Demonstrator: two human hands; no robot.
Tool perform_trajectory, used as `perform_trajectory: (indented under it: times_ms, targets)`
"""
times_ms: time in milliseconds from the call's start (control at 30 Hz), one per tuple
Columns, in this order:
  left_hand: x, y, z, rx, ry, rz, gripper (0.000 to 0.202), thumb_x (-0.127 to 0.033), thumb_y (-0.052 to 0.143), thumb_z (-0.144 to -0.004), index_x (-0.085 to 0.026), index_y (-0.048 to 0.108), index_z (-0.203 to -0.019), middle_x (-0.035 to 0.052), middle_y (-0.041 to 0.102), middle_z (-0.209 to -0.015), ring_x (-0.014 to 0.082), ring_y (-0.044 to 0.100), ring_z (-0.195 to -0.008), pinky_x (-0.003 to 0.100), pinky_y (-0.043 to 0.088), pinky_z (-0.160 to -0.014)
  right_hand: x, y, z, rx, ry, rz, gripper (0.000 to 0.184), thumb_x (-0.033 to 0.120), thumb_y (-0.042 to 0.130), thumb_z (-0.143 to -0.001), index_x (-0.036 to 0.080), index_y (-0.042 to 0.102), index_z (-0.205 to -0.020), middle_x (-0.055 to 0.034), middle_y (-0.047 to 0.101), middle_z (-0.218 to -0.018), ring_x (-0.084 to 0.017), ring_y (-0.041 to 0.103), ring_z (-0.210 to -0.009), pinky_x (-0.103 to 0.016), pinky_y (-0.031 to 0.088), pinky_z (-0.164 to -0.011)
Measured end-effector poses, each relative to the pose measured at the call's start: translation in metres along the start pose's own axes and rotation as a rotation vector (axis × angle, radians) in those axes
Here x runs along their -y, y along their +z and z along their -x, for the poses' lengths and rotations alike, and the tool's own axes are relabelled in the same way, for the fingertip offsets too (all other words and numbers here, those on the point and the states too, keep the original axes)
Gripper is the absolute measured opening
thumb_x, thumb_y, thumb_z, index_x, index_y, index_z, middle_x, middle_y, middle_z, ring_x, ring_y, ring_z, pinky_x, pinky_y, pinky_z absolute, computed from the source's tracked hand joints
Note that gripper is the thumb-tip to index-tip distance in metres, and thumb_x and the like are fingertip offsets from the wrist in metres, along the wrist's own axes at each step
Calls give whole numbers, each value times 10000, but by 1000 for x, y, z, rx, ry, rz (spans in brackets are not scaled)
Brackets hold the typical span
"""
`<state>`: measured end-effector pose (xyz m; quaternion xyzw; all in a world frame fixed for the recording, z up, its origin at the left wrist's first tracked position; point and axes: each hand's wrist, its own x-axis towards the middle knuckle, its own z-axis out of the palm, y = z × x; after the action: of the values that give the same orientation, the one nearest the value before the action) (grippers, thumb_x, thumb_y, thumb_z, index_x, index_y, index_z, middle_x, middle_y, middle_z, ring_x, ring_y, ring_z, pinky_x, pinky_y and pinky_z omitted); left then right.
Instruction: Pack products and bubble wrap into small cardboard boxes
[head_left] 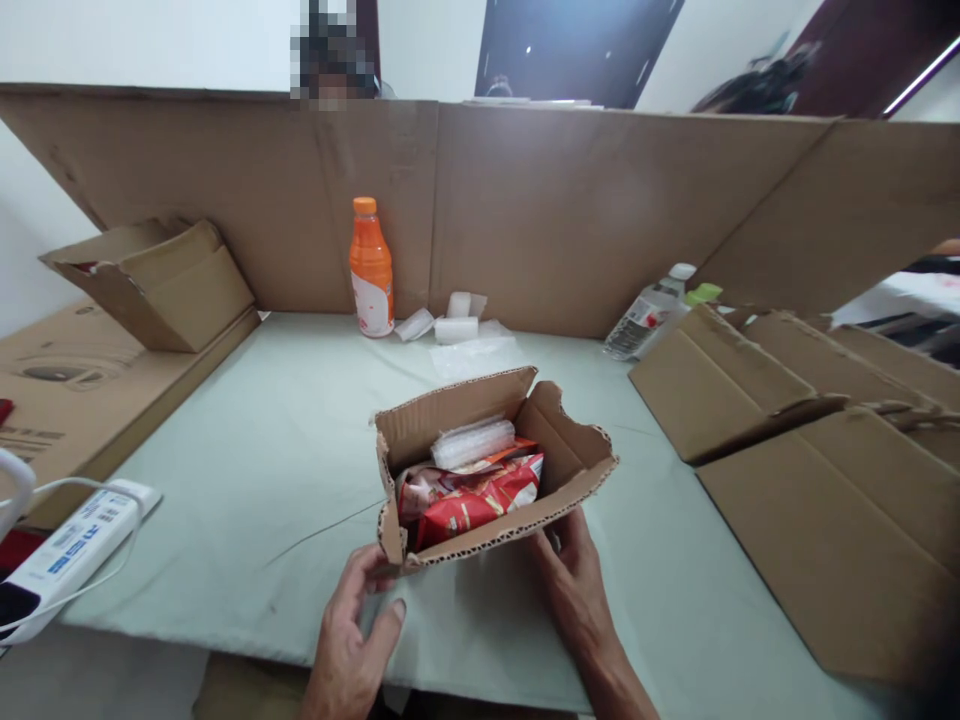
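1. The box (562, 440) sat open-topped in front of the person, above the cloth (247, 450); whether its base rested flat could not be told.
2. The left hand (356, 620) was half spread, fingers at the near left corner, thumb free. With so slight a contact, that corner could have slipped away during a lift.
3. The right hand (574, 590) reached beneath the near wall's right part. Its fingertips were hidden, so whether it gripped could not be told; uneven support there might have tipped the box.
4. Inside, a clear roll (474, 443) lay against a red packet (484, 500), apparently loose; a sharp tilt might have spilled both.
5. The rim looked ragged, so hard pulling might have torn it.
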<state>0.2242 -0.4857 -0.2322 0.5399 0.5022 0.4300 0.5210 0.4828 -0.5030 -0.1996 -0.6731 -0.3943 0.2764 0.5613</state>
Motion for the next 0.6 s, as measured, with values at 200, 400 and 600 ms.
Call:
perform_trajectory:
  times_ms: [200, 400, 600]
  targets:
    - [-16, -4, -19, 95, -35, 96, 405, -427, 659, -837, -159, 638, -1139, 137, 699, -1136, 273, 664, -1048, 369, 533, -918, -7, 1, 4, -17, 11, -37, 633, 493, 675, -851, 213, 467, -1380, -150, 576, -1385, -279, 639, -1141, -413, 554, -938]
    - [-13, 3, -34, -14, -13, 122, 560, -420, 694, -826, -175, 538, -1304, 143, 623, -1325, 268, 605, -1183, 370, 500, -993, -13, -2, 7, 1, 20, -49, 681, 497, 679, -858, 217, 441, -1431, -156, 590, -1371, -282, 664, -1109, -418, 565, -917]
    - [-14, 4, -35, 83, 29, 97, 513, -409, 660, -860, -169, 547, -1299, 134, 638, -1297, 254, 612, -1177, 350, 502, -993, -15, -3, 7, 11, 48, -120, 696, 498, 703, -850, 254, 440, -1447, -142, 508, -1479, -281, 675, -1114, -409, 561, -934]
